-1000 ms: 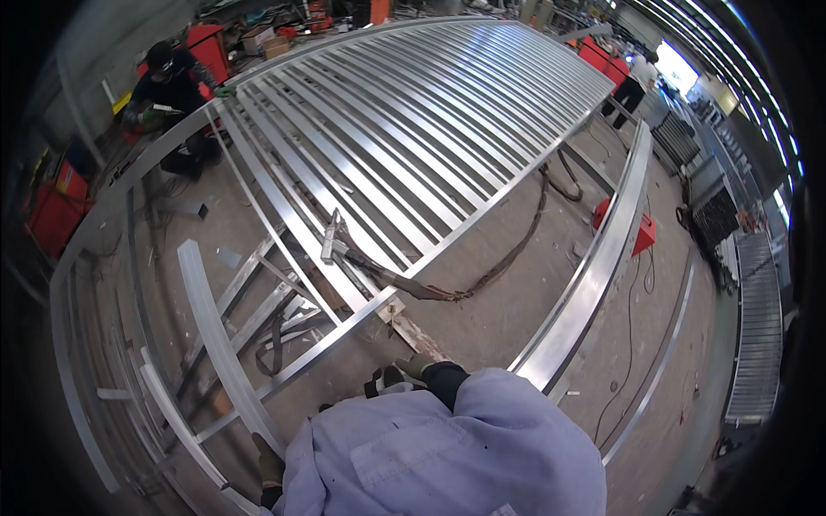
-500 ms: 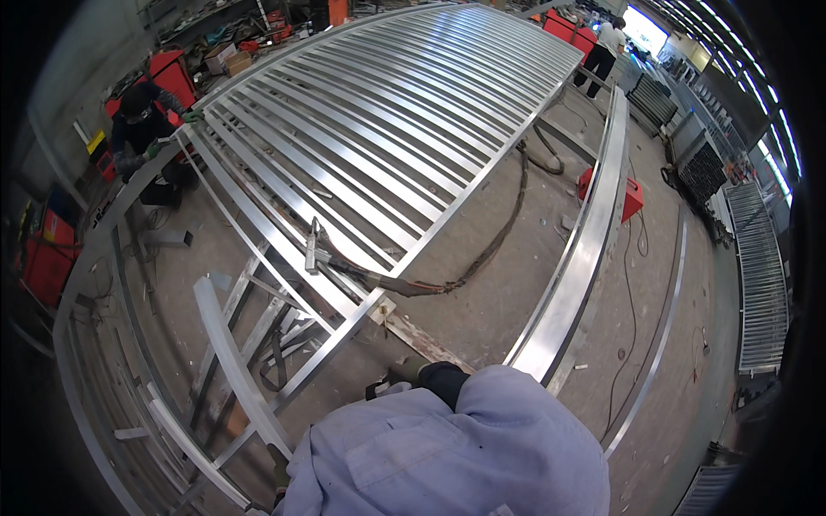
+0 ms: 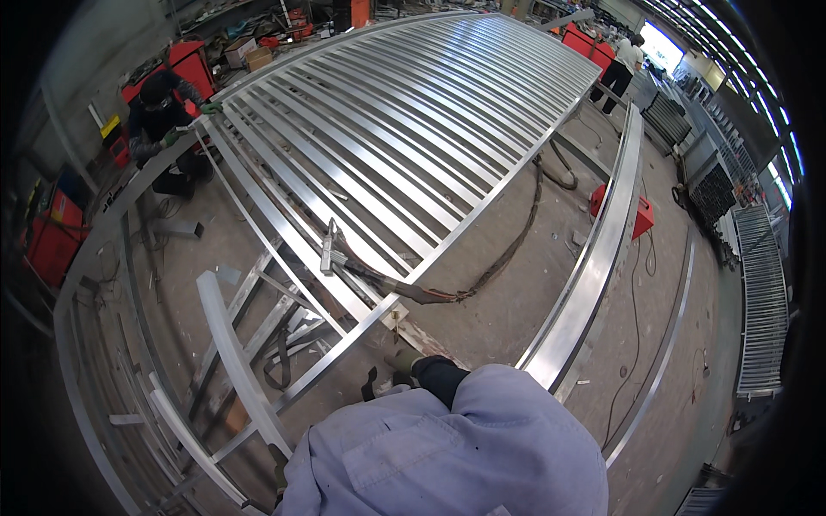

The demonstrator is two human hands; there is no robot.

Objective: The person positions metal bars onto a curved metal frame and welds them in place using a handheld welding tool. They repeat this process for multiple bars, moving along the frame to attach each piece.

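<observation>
A large slatted panel of silvery metal bars (image 3: 404,129) lies ahead of me, raised above the floor. Near its closest corner is my right hand (image 3: 403,360), in an olive glove below a dark sleeve; its fingers are hidden. The near end rail (image 3: 340,353) of the panel runs just left of that hand. My left hand (image 3: 279,469), also gloved, shows only as a sliver beside my lavender-grey clothing, by the lower end of a slanting metal bar (image 3: 231,344). A welding clamp with a cable (image 3: 328,249) rests across the nearest slats.
At the far left a crouching person (image 3: 159,120) in dark clothes and gloves touches the panel's corner. Another person (image 3: 624,64) stands at the far right. A long metal channel (image 3: 594,267) runs along my right, by a red box (image 3: 643,217). Loose bars (image 3: 163,421) lie left.
The view has shifted, so the panel sits slightly lower and farther right. My right glove has come further out from my clothing, towards the near rail. The clamp remains on the slats.
</observation>
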